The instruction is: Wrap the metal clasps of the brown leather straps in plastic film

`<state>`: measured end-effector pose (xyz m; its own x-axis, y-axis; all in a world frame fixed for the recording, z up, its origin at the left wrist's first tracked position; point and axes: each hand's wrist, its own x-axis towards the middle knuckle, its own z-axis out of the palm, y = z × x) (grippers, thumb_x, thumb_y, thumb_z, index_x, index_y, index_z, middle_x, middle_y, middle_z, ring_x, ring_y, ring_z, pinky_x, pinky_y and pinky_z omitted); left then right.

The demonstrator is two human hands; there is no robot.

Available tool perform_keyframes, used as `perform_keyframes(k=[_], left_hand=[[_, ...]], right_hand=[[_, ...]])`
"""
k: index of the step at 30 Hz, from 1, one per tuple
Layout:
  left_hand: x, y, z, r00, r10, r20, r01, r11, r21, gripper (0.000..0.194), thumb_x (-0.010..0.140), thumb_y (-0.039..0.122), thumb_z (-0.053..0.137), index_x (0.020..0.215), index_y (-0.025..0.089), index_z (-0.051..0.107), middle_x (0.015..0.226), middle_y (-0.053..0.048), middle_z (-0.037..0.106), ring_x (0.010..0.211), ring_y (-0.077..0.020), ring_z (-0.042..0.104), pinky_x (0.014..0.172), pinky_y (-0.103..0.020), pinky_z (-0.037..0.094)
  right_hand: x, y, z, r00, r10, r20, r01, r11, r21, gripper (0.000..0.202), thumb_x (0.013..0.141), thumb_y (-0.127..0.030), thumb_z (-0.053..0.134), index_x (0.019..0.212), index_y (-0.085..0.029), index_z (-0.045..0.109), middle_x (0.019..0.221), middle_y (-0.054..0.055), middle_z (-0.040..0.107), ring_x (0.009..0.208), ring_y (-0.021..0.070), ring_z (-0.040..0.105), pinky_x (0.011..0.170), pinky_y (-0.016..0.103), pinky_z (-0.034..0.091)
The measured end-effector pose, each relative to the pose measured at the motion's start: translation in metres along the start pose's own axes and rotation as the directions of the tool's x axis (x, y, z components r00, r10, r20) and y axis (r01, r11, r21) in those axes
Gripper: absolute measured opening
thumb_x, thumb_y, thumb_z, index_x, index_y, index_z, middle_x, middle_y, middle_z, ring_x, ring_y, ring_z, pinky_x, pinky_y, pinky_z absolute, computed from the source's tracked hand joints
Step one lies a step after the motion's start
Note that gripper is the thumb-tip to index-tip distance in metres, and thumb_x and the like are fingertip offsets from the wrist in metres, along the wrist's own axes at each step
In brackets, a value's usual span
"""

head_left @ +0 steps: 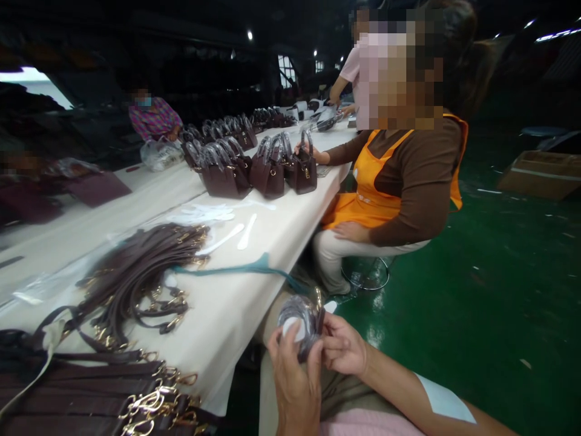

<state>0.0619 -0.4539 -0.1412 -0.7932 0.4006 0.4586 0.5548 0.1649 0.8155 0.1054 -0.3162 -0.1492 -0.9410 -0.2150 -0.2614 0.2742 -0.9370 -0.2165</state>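
Above my lap I hold a coiled dark brown bag strap (295, 310), which looks wrapped in clear film and has a gold clasp (318, 298) at its upper right. My left hand (295, 375) grips the coil from below, with fingers over a round white patch at its middle. At the coil's right side, my right hand (345, 348) has its fingers bent and closed on the strap's edge. A white strip end (330, 307) sticks out just above those fingers. Part of the coil is hidden behind my fingers.
Many brown straps (136, 272) with gold hooks lie on the white table (218, 327) to the left, with white strips (247, 232) and a teal cord (236, 267) beyond. Brown handbags (224, 178) stand farther back. A co-worker in an orange apron (379, 181) sits at the right, touching a bag.
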Motion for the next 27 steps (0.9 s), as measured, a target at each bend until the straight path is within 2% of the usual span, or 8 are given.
perform_keyframes(k=[4,8,12,15,18,22,25,27], left_hand=[[-0.002,0.01,-0.002,0.848,-0.516,0.121,0.527,0.798,-0.293,0.08,0.088,0.047,0.059,0.151,0.019,0.019,0.125,-0.017,0.06,0.102,-0.0241,0.067,0.086,-0.035,0.053],[0.002,0.008,-0.005,0.788,-0.554,0.267,0.615,0.697,-0.368,0.058,0.085,0.05,0.059,0.129,0.013,0.055,0.099,-0.01,0.071,0.096,-0.0243,0.066,0.087,-0.032,0.049],[-0.003,0.003,-0.002,0.78,-0.52,0.348,0.618,0.725,-0.303,0.039,0.086,0.048,0.059,0.103,0.014,0.067,0.086,-0.006,0.069,0.087,-0.0226,0.063,0.079,-0.029,0.047],[-0.015,0.003,0.004,0.723,-0.507,0.469,0.659,0.709,-0.251,0.038,0.089,0.047,0.054,0.106,0.014,0.064,0.086,-0.006,0.068,0.082,-0.0203,0.061,0.076,-0.028,0.047],[-0.028,0.003,0.007,0.652,-0.48,0.586,0.708,0.663,-0.243,0.04,0.092,0.046,0.048,0.112,0.014,0.061,0.087,-0.006,0.068,0.078,-0.0187,0.061,0.072,-0.028,0.048],[-0.039,0.003,0.003,0.645,-0.455,0.614,0.675,0.716,-0.179,0.036,0.092,0.044,0.05,0.109,0.015,0.062,0.089,-0.007,0.069,0.085,-0.0213,0.063,0.078,-0.031,0.049],[-0.043,0.002,-0.001,0.639,-0.444,0.628,0.647,0.751,-0.128,0.032,0.091,0.043,0.051,0.106,0.017,0.063,0.091,-0.007,0.07,0.088,-0.0228,0.064,0.079,-0.033,0.049],[-0.044,0.002,-0.002,0.629,-0.418,0.655,0.618,0.781,-0.095,0.03,0.091,0.042,0.051,0.107,0.019,0.062,0.095,-0.007,0.07,0.091,-0.0235,0.064,0.08,-0.034,0.049]], right_hand=[[-0.004,-0.001,0.018,0.991,-0.091,-0.099,0.076,0.986,-0.147,0.011,0.083,-0.018,0.06,0.093,-0.015,0.058,0.053,-0.009,0.056,0.029,-0.0003,0.013,0.031,0.013,0.008],[-0.018,0.009,0.031,0.937,-0.299,-0.18,0.175,0.849,-0.499,0.019,0.085,-0.028,0.063,0.097,-0.02,0.052,0.07,-0.005,0.062,0.032,-0.0003,0.023,0.034,0.015,0.01],[-0.042,0.025,0.03,0.775,-0.625,-0.09,0.114,0.279,-0.954,0.022,0.091,-0.038,0.057,0.082,-0.018,0.054,0.075,-0.001,0.06,0.053,0.0076,0.052,0.049,0.019,0.037],[-0.058,0.034,0.021,0.711,-0.703,0.036,-0.028,-0.079,-0.996,0.023,0.094,-0.034,0.053,0.079,-0.017,0.058,0.077,0.002,0.059,0.074,0.0133,0.056,0.07,0.026,0.044],[-0.069,0.039,0.009,0.749,-0.649,-0.134,-0.07,0.125,-0.99,0.019,0.094,-0.037,0.053,0.098,-0.018,0.056,0.072,0.0,0.059,0.06,0.0114,0.054,0.057,0.024,0.044],[-0.08,0.04,0.001,0.846,-0.468,-0.256,-0.027,0.44,-0.897,0.034,0.085,-0.041,0.065,0.107,-0.017,0.056,0.072,0.0,0.063,0.059,0.0122,0.058,0.057,0.024,0.049],[-0.087,0.038,0.004,0.846,-0.475,-0.245,-0.033,0.411,-0.911,0.025,0.088,-0.04,0.062,0.087,-0.016,0.064,0.066,0.0,0.061,0.055,0.0116,0.058,0.057,0.025,0.05],[-0.091,0.036,0.008,0.793,-0.581,-0.184,-0.046,0.244,-0.969,0.026,0.089,-0.039,0.062,0.076,-0.016,0.067,0.07,0.002,0.06,0.061,0.012,0.059,0.059,0.025,0.049]])
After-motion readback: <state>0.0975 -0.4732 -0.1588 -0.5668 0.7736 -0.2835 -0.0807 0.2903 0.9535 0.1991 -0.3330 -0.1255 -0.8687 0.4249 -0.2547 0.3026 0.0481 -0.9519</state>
